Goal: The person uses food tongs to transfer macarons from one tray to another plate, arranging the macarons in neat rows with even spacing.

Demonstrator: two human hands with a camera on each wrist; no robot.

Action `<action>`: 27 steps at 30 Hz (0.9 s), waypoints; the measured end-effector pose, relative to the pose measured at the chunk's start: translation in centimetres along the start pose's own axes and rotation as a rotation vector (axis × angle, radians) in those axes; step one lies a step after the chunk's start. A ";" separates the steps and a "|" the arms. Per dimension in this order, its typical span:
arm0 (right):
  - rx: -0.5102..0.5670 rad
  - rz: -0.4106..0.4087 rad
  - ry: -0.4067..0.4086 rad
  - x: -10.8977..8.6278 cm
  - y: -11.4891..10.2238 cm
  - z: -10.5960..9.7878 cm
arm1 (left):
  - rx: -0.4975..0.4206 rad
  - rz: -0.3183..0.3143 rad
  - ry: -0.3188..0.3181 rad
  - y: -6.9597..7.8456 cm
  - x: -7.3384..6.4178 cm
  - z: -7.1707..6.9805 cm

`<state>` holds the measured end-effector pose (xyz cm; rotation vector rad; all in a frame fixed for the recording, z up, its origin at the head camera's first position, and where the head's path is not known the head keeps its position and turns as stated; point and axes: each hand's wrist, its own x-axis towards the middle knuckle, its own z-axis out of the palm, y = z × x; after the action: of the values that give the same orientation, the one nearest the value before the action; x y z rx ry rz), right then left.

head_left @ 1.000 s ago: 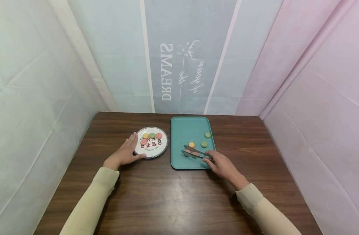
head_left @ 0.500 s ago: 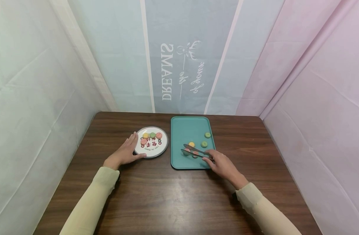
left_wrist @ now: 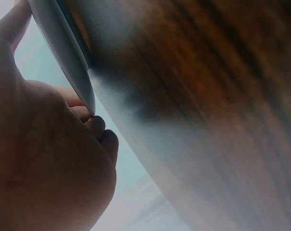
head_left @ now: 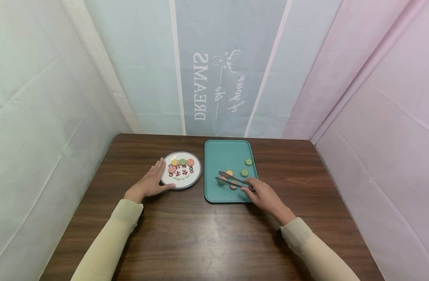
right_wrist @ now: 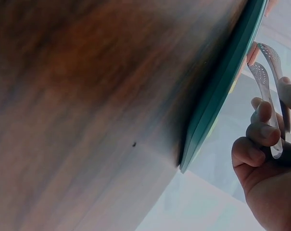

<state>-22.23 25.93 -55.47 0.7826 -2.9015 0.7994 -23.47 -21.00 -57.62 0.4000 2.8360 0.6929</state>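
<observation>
My left hand [head_left: 149,181] rests at the left rim of a white round plate [head_left: 191,181], fingers stretched along its edge and thumb on the near rim. On the plate lie a yellow macaron [head_left: 174,162], a green macaron [head_left: 183,162] and two pink macarons [head_left: 172,169]. My right hand [head_left: 267,197] holds metal tongs [head_left: 235,178] over a teal tray [head_left: 226,150]. The tongs' perforated tips [right_wrist: 269,54] are spread, with a pink macaron [right_wrist: 252,53] close by in the right wrist view. Beneath the tongs, a yellow macaron [head_left: 229,172] and a pink macaron [head_left: 233,186] are partly covered.
Two green macarons [head_left: 244,173] lie at the tray's right side. The plate stands left of the tray on a dark wooden table [head_left: 200,242]. Cloth curtains [head_left: 232,70] hang behind the table and along both sides.
The tongs' tips have shifted slightly left and away from me, showing more of the near pink macaron. My left hand and the plate stay in place.
</observation>
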 end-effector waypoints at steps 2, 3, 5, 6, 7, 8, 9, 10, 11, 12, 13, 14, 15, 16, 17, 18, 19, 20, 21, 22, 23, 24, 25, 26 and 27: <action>0.005 -0.005 0.003 0.0 0.0 0.1 | 0.002 0.002 0.002 0.0 0.0 0.0; 0.008 -0.007 0.003 0.1 0.0 0.1 | 0.002 0.001 0.002 0.0 0.0 0.0; 0.009 -0.008 0.002 0.2 0.1 0.1 | 0.001 0.000 0.003 0.0 0.0 0.1; 0.013 -0.007 0.001 0.2 0.1 0.2 | -0.001 -0.001 0.003 0.0 -0.1 0.1; 0.012 -0.007 0.003 0.2 0.1 0.2 | -0.002 -0.002 0.002 0.0 -0.1 0.1; 0.012 -0.008 0.004 0.2 0.0 0.3 | -0.002 -0.003 0.002 0.0 -0.1 0.1; 0.010 -0.011 0.006 0.3 0.0 0.3 | -0.003 -0.003 0.002 0.0 -0.1 0.1; 0.009 -0.013 0.011 0.3 0.0 0.4 | -0.003 -0.002 0.003 0.0 -0.1 0.1; 0.011 -0.017 0.015 0.3 0.0 0.4 | -0.003 -0.001 0.004 0.0 -0.1 0.1; 0.013 -0.020 0.019 0.3 0.0 0.4 | -0.003 0.000 0.005 0.0 -0.1 0.2; 0.012 -0.023 0.023 0.3 0.0 0.5 | -0.002 0.001 0.006 0.0 -0.1 0.2; 0.013 -0.025 0.026 0.3 0.0 0.5 | 0.000 0.002 0.007 0.0 0.0 0.2; 0.011 -0.028 0.030 0.4 0.0 0.5 | 0.003 0.003 0.008 -0.1 0.0 0.2; 0.015 -0.027 0.032 0.4 -0.1 0.6 | 0.005 0.003 0.008 -0.1 0.0 0.3; 0.016 -0.027 0.033 0.5 -0.1 0.6 | 0.007 0.002 0.009 -0.2 0.0 0.3; 0.017 -0.027 0.034 0.5 -0.1 0.6 | 0.008 0.002 0.008 -0.2 0.1 0.3; 0.016 -0.027 0.034 0.5 -0.1 0.6 | 0.011 0.001 0.007 -0.2 0.1 0.3; 0.014 -0.027 0.035 0.6 -0.2 0.7 | 0.012 0.000 0.007 -0.3 0.1 0.3; 0.012 -0.028 0.037 0.6 -0.1 0.7 | 0.013 -0.001 0.006 -0.3 0.1 0.3; 0.011 -0.028 0.037 0.7 -0.1 0.7 | 0.013 -0.001 0.007 -0.3 0.1 0.4; 0.007 -0.029 0.038 0.7 -0.1 0.8 | 0.012 -0.001 0.008 -0.3 0.1 0.4; 0.004 -0.030 0.038 0.7 -0.1 0.8 | 0.011 -0.001 0.009 -0.3 0.1 0.4; 0.002 -0.030 0.038 0.8 -0.1 0.9 | 0.011 -0.001 0.009 -0.3 0.1 0.4; 0.002 -0.030 0.038 0.8 -0.1 0.9 | 0.010 -0.002 0.009 -0.3 0.0 0.4; 0.001 -0.031 0.037 0.9 -0.1 1.0 | 0.008 -0.003 0.009 -0.3 0.0 0.4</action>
<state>-22.87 24.96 -56.12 0.8016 -2.8493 0.8037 -23.44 -21.05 -58.09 0.3955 2.8479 0.6848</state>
